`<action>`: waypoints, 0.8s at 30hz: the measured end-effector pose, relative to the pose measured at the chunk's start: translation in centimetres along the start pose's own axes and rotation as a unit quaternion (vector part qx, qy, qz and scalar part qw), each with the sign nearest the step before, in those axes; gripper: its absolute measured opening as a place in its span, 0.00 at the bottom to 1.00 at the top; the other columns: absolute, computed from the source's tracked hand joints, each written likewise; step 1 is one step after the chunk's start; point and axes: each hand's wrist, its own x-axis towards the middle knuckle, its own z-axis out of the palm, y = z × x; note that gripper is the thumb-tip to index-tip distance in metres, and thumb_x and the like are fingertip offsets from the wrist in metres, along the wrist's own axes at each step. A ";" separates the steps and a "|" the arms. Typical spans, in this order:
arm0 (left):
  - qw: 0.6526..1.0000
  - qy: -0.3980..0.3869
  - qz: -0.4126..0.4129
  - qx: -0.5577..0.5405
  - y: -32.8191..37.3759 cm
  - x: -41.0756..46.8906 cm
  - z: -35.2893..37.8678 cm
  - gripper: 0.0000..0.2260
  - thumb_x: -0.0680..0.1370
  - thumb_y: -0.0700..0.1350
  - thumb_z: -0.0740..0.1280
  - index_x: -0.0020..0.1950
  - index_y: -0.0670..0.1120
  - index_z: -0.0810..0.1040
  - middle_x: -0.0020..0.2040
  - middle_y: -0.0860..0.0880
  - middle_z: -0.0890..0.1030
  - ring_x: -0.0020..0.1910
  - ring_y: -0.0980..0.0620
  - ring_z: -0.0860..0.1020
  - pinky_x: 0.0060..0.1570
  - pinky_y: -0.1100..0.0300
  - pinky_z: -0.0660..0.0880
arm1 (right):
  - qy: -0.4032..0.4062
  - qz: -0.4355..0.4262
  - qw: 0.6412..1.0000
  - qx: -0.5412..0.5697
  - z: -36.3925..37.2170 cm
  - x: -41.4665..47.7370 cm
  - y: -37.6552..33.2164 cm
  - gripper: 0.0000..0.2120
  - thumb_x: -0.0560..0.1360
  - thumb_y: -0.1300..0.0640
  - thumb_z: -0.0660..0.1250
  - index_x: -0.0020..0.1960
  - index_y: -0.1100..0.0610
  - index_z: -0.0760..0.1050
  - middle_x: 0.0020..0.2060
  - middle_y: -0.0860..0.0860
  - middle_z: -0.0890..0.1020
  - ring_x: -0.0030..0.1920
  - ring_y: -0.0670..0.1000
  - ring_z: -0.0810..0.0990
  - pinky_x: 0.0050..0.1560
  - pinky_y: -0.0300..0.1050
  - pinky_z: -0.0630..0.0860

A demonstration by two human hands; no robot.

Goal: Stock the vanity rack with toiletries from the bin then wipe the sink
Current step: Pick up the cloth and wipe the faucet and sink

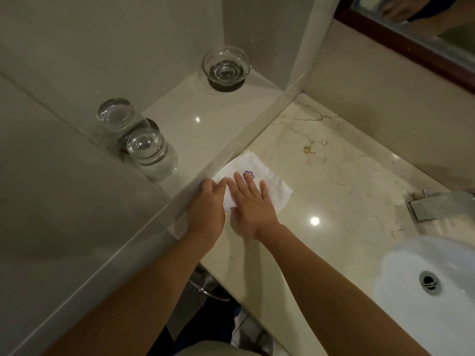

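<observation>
A small white folded cloth [272, 182] with a blue embroidered mark lies on the marble counter [341, 176], close against the glass partition. My left hand [207, 208] pinches the cloth's near left corner. My right hand [253, 204] lies flat on the cloth, fingers spread. The white sink basin [411, 286] with its metal drain sits at the lower right, apart from both hands. No toiletries or bin show in this view.
A glass partition edge [246, 142] runs diagonally beside the cloth. Behind it, two upturned glasses [144, 147] and a glass bowl [226, 66] stand on a ledge. A metal faucet [431, 204] is at the right. A framed mirror [411, 34] hangs at the upper right.
</observation>
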 end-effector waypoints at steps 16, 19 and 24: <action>0.963 -0.026 0.218 0.157 8.0 9.7 -0.3 0.27 0.78 0.41 0.59 0.77 0.46 0.58 0.78 0.48 0.57 0.77 0.47 0.52 0.75 0.54 0.52 | 0.043 0.054 0.998 -0.005 -6.1 3.8 11.1 0.30 0.82 0.53 0.53 0.79 0.48 0.43 0.79 0.46 0.43 0.78 0.47 0.40 0.76 0.52 0.40; 0.943 -0.060 0.251 0.210 9.8 11.2 0.0 0.29 0.80 0.40 0.55 0.79 0.42 0.46 0.80 0.46 0.49 0.79 0.48 0.45 0.77 0.54 0.44 | 0.081 0.086 0.993 0.003 -6.6 3.8 12.7 0.29 0.82 0.55 0.55 0.79 0.47 0.47 0.79 0.46 0.45 0.78 0.45 0.42 0.77 0.50 0.43; 0.945 -0.086 0.243 0.201 12.1 13.9 0.4 0.31 0.80 0.39 0.57 0.78 0.41 0.43 0.80 0.44 0.46 0.79 0.48 0.46 0.77 0.54 0.47 | 0.088 0.108 0.990 0.001 -7.8 5.3 15.0 0.29 0.82 0.54 0.54 0.79 0.47 0.46 0.79 0.46 0.44 0.78 0.45 0.42 0.77 0.50 0.43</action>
